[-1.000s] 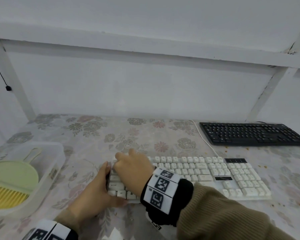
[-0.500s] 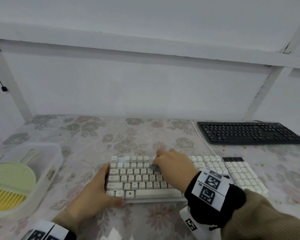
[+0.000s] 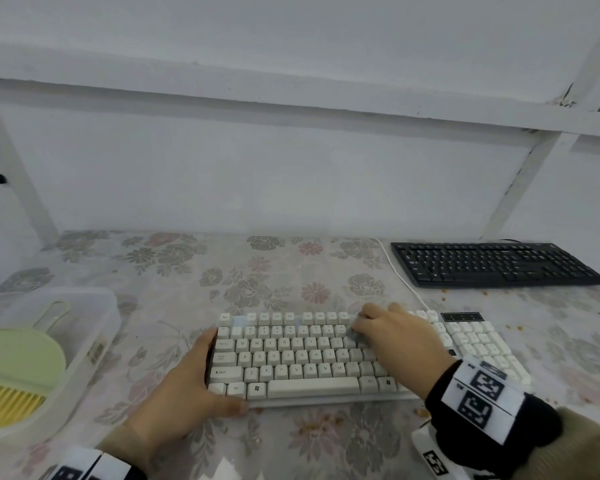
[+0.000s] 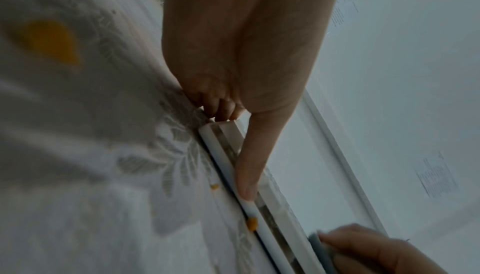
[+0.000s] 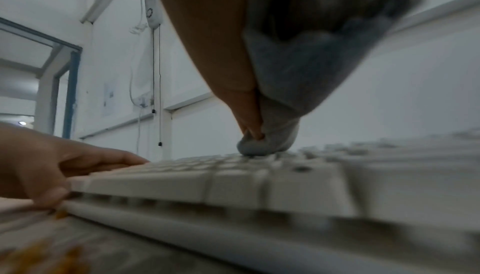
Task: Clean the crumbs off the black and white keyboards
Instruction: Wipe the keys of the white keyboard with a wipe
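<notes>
The white keyboard [image 3: 291,358] lies on the flowered tablecloth in front of me. My left hand [image 3: 184,386] grips its left end, thumb [image 4: 249,167] along the front edge and fingers curled round the side. My right hand [image 3: 395,337] holds a grey cloth [image 5: 283,85] bunched in its fingers and presses the tip onto the upper key rows, right of centre. The black keyboard [image 3: 492,265] sits at the back right, untouched. Orange crumbs [image 3: 421,412] lie on the cloth by the white keyboard's front edge, and more crumbs [image 3: 518,328] lie between the two keyboards.
A clear plastic tub [image 3: 94,327] at the left holds a green dustpan [image 3: 18,358] with a yellow brush [image 3: 4,400]. A white cable [image 3: 400,278] runs from the white keyboard toward the back. A white wall with frame bars closes off the table's rear.
My right hand with the cloth has swept from the keyboard's left end across the keys to right of centre. The left hand has kept its hold on the left end.
</notes>
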Available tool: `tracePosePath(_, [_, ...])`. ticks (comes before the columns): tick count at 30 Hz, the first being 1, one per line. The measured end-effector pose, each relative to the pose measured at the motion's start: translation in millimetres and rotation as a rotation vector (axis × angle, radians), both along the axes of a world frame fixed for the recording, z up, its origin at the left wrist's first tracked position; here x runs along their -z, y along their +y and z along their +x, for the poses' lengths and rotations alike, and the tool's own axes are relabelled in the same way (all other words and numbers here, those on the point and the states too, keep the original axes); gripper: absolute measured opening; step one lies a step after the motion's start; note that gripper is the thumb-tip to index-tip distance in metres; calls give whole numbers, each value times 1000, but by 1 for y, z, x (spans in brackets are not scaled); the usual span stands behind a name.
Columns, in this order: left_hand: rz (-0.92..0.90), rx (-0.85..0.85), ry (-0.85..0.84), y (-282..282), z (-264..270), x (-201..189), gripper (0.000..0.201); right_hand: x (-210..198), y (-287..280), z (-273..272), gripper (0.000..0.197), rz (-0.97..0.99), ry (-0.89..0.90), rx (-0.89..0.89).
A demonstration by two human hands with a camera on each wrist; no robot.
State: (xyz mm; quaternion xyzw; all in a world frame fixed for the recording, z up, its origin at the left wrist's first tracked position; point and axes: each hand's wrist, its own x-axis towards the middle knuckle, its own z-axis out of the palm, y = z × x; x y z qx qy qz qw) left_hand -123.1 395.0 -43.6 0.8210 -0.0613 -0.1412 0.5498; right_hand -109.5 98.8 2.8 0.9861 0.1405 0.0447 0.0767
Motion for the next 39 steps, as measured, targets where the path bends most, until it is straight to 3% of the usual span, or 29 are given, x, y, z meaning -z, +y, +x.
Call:
tracePosePath(3, [3,2,-10,0,0,0,94,0,-20,-3,25,0,-50,50])
tracePosePath(6, [-11,6,-9,-1,0,-1,91,-7,-29,-6,5,36,-29,134])
tracePosePath(9, [-12,9,-6,-2,-1,-3,89,-17,-37,-5,27,-10,75,201])
tracePosePath(12, [-15,-1,4,-2,-2,-2,88,-29,-26,2,30,13,79,194])
tracePosePath(16, [-11,-3,15,-2,-2,-3,90,-27,20,15,29,232,109,-9])
tracePosePath(19, [-8,4,7,-1,-1,-2,89,-17,43,16,27,190,169,-98])
tracePosePath(24, [-14,9,13,0,0,0,89,-3,12,8,26,129,95,-88])
tracePosePath(30, [15,1,20,1,0,1,93,-3,-30,0,31,104,44,45])
tracePosePath(36, [35,-3,23,1,0,0,92,-23,-29,4,28,1,114,175])
tracePosePath(39, [42,-11,13,0,1,0,93,-31,-11,10,29,109,97,107])
